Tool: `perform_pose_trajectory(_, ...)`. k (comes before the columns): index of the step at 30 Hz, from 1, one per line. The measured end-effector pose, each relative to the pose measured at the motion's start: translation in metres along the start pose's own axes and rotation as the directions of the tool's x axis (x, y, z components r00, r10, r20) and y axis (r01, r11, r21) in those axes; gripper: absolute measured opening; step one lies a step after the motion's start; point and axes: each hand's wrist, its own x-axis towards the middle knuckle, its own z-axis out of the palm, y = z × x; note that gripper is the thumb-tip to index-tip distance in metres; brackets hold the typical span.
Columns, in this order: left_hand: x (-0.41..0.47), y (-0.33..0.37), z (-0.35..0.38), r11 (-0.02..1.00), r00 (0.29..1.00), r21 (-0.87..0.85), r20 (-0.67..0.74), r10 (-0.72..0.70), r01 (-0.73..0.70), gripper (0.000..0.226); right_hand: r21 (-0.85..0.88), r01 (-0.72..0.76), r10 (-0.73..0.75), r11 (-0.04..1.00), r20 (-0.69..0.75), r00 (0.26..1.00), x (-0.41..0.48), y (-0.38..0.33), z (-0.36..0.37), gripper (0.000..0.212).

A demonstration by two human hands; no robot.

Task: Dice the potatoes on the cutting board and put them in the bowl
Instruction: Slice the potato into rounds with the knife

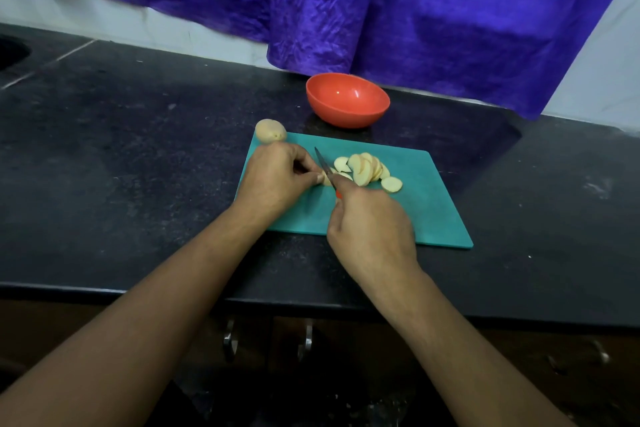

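Here, a whole potato (270,130) sits at the far-left corner of the teal cutting board (433,211) on the black counter (138,149). The left hand (277,177) pinches a potato end (327,180); the right hand (370,229) grips the knife (322,163) against it. Cut slices (367,168) fan out to the right, and the orange bowl (348,100) stands just behind the board.

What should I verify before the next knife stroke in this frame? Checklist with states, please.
1. Right hand grips the knife by its handle: ok.
2. Left hand pinches the potato end at the blade: ok.
3. Left fingertips clear of the blade: margin looks very small, not ok.
4. Potato slices lie on the cutting board right of the blade, out of the stroke: ok.
5. Bowl upright and empty behind the board: ok.
6. Whole potato at the board's far left corner, steady or not: cannot tell.
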Motion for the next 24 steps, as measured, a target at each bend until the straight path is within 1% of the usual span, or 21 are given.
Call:
perform_pose_trajectory(8, -0.001, 0.0, 0.001, 1.0, 1.0, 0.022, -0.003, 0.012, -0.012, 0.021, -0.146, 0.013, -0.011, 0.989, 0.019, 1.0, -0.004, -0.002, 0.009, 0.063)
perform_pose_trajectory(12, -0.002, 0.002, 0.0, 0.999, 1.0, 0.043, -0.008, 0.009, -0.009, 0.014, -0.167, 0.026, -0.017, 0.986, 0.055, 0.998, -0.01, -0.001, 0.011, 0.06)
perform_pose_trajectory(17, -0.003, 0.003, -0.001, 0.999, 1.0, 0.032, -0.006, -0.002, 0.003, 0.01, -0.133, 0.031, -0.021, 0.991, 0.071, 0.997, -0.014, 0.003, 0.006, 0.058)
perform_pose_trajectory(20, -0.003, 0.004, -0.001, 1.0, 1.0, 0.026, -0.009, -0.015, 0.016, 0.015, -0.055, 0.015, -0.011, 0.998, 0.075, 0.997, -0.021, 0.01, -0.005, 0.053)
perform_pose_trajectory(24, -0.003, 0.006, -0.003, 1.0, 1.0, 0.023, -0.004, -0.018, 0.018, 0.014, 0.018, -0.002, 0.003, 1.0, -0.028, 1.0, -0.022, 0.014, -0.016, 0.05)
